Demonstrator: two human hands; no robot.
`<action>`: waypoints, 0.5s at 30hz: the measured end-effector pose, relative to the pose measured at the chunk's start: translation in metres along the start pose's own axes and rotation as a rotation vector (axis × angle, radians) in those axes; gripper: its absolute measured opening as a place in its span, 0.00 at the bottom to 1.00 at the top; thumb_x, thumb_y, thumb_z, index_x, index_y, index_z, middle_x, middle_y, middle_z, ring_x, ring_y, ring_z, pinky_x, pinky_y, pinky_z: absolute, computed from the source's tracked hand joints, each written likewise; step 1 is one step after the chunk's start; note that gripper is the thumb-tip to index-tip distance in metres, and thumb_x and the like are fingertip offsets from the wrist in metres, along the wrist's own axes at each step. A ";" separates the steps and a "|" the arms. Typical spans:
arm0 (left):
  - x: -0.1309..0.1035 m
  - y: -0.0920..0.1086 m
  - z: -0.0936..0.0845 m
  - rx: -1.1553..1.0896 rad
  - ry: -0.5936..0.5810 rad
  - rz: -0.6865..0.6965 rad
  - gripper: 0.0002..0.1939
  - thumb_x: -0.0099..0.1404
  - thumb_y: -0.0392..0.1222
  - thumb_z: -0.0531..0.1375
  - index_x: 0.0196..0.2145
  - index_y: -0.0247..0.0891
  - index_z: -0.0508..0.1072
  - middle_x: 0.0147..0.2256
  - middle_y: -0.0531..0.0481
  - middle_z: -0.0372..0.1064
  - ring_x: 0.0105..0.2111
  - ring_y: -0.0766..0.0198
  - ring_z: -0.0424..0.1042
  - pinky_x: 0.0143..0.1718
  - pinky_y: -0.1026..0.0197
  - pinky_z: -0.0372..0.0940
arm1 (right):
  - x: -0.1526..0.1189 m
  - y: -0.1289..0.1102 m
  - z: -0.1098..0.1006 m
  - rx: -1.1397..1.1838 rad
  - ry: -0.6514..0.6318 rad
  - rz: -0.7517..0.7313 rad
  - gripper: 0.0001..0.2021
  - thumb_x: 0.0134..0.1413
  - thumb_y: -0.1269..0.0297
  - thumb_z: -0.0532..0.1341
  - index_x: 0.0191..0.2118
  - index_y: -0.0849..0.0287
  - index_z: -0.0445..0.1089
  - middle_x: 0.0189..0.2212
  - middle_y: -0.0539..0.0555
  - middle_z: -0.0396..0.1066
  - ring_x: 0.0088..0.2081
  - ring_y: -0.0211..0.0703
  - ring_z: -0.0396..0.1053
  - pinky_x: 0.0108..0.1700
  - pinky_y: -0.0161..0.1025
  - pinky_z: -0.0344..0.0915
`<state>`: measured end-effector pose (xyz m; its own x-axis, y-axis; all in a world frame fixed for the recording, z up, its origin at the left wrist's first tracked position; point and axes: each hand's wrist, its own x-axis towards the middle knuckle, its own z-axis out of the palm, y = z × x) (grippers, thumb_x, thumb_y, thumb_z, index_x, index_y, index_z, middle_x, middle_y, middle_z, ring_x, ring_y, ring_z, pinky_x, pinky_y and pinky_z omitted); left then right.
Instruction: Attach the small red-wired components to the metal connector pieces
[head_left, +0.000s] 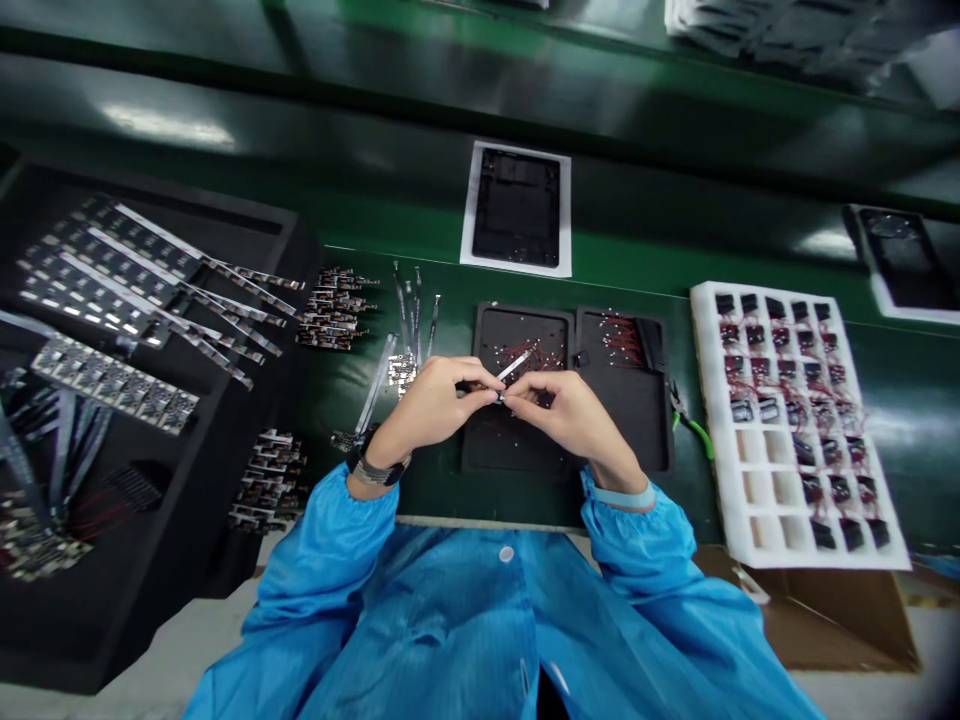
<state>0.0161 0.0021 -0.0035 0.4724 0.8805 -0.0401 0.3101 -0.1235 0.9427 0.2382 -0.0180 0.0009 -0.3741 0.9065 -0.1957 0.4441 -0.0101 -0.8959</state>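
Note:
My left hand [442, 402] and my right hand [562, 408] meet over a black tray [499, 450]. Thumb and fingers of both are pinched on one small part with a pale flat ribbon cable [516, 364] rising from it. Its far end at my fingertips is mostly hidden. Beneath, in the tray, lie small parts with thin red wires [551, 345]. Beside my left wrist are small circuit boards [402, 372] and loose ribbon cables [377, 380].
A second black tray [637, 430] holds red-wired pieces. Green-handled pliers [697, 430] lie right of it, before a white foam tray [757, 535] of black parts. Left stand stacked boards [337, 310] and a large black bin [255, 215]. A black panel [519, 210] lies behind.

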 end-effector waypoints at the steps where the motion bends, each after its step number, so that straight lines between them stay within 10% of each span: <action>1: 0.000 0.000 0.001 0.002 0.000 0.000 0.08 0.66 0.32 0.65 0.38 0.40 0.85 0.36 0.49 0.80 0.37 0.60 0.78 0.40 0.59 0.67 | 0.000 0.001 0.000 -0.003 0.003 0.002 0.07 0.62 0.64 0.65 0.34 0.59 0.79 0.28 0.50 0.77 0.30 0.39 0.69 0.35 0.37 0.65; 15: 0.000 -0.001 0.002 -0.007 -0.015 -0.013 0.07 0.66 0.34 0.65 0.38 0.41 0.85 0.36 0.49 0.81 0.37 0.59 0.78 0.41 0.58 0.68 | -0.002 0.000 0.000 -0.044 0.017 -0.013 0.07 0.62 0.65 0.65 0.34 0.58 0.79 0.28 0.50 0.78 0.30 0.40 0.72 0.36 0.38 0.66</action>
<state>0.0172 0.0014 -0.0054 0.4804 0.8752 -0.0573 0.3105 -0.1087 0.9443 0.2393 -0.0202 0.0015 -0.3661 0.9137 -0.1766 0.4748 0.0202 -0.8799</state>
